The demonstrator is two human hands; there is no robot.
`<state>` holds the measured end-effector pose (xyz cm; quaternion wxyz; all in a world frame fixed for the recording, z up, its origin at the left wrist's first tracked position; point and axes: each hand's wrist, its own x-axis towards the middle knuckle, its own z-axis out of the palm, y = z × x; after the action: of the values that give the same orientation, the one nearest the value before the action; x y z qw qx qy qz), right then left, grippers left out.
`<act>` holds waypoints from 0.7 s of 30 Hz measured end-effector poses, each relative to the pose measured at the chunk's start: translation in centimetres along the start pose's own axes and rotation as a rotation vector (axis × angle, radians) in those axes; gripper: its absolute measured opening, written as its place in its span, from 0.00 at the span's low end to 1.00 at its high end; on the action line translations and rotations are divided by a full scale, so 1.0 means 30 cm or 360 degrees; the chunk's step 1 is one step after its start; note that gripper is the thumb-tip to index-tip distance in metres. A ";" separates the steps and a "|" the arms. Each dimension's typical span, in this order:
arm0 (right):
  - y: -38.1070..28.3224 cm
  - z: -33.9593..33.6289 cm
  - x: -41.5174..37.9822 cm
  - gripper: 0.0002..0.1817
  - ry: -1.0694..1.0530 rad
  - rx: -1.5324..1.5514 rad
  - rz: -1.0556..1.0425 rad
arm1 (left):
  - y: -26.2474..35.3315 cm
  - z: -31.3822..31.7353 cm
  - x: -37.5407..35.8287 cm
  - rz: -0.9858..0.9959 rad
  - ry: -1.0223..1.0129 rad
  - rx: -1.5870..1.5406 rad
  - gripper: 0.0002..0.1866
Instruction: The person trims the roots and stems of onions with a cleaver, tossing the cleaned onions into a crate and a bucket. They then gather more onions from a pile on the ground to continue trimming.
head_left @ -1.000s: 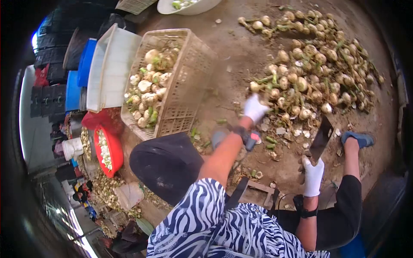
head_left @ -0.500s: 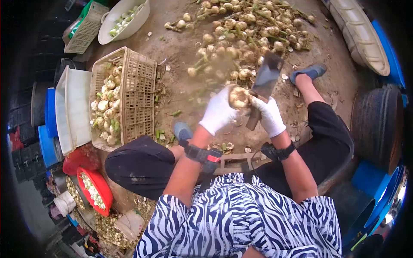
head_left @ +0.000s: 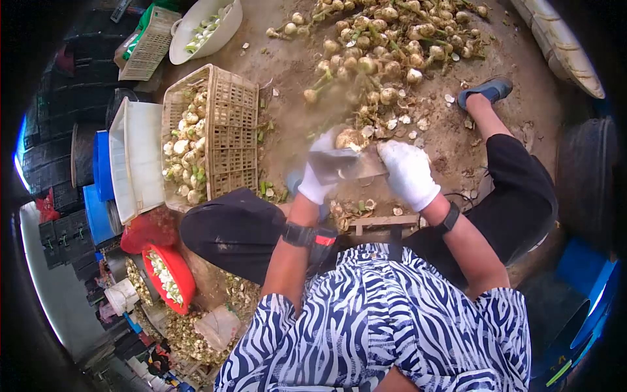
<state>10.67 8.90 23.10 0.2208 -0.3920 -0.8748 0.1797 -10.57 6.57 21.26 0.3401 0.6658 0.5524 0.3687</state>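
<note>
A round, brownish-white bulb (head_left: 351,138) sits in my left hand (head_left: 319,171), which wears a white glove and is partly hidden behind the blade. My right hand (head_left: 409,171), also gloved in white, is closed on a cleaver (head_left: 346,167). The wide metal blade points left, lying across the front of my left hand just below the bulb. Beyond both hands, a heap of bulbs with green stalks (head_left: 392,49) lies on the brown ground, with cut pieces scattered near it.
A beige plastic crate (head_left: 232,134) of bulbs stands on the left, beside a white bin (head_left: 136,157). A red basin (head_left: 176,277) and a white tub (head_left: 206,32) hold pale pieces. My foot (head_left: 490,91) rests at the right. Blue containers (head_left: 575,274) stand at the lower right.
The cleaver has swung from upright beside the bulb to pointing left across my left hand. The bulb shows slightly further left and higher. The whole view has shifted, moving the surroundings rightward.
</note>
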 end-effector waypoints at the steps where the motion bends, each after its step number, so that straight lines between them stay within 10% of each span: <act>1: 0.008 0.037 -0.008 0.05 -0.0022 -0.0029 0.0050 | -0.001 -0.007 -0.015 -0.0024 -0.0020 0.0000 0.28; 4: 0.023 0.078 -0.005 0.05 0.0013 0.0020 0.0039 | -0.002 -0.028 -0.036 -0.0077 0.0011 0.0014 0.28; 6: 0.065 0.129 -0.009 0.05 0.0032 -0.0212 0.0190 | 0.015 -0.060 -0.002 0.0547 -0.0132 0.0753 0.33; 7: 0.122 0.149 -0.013 0.05 -0.0076 -0.0454 0.0414 | 0.124 -0.060 -0.044 -0.0540 0.0010 -0.0114 0.35; 9: 0.316 0.126 0.011 0.08 -0.0111 -0.0281 0.0793 | 0.146 -0.076 -0.100 -0.0596 0.0042 -0.0194 0.36; 21: 0.020 0.054 0.065 0.14 -0.0025 0.0877 0.0604 | -0.045 -0.037 -0.062 -0.0762 0.0539 -0.1623 0.15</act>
<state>9.02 10.54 21.92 0.2744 -0.4719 -0.7064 0.4505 -12.40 5.01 20.45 0.5982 0.2067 0.4869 0.6019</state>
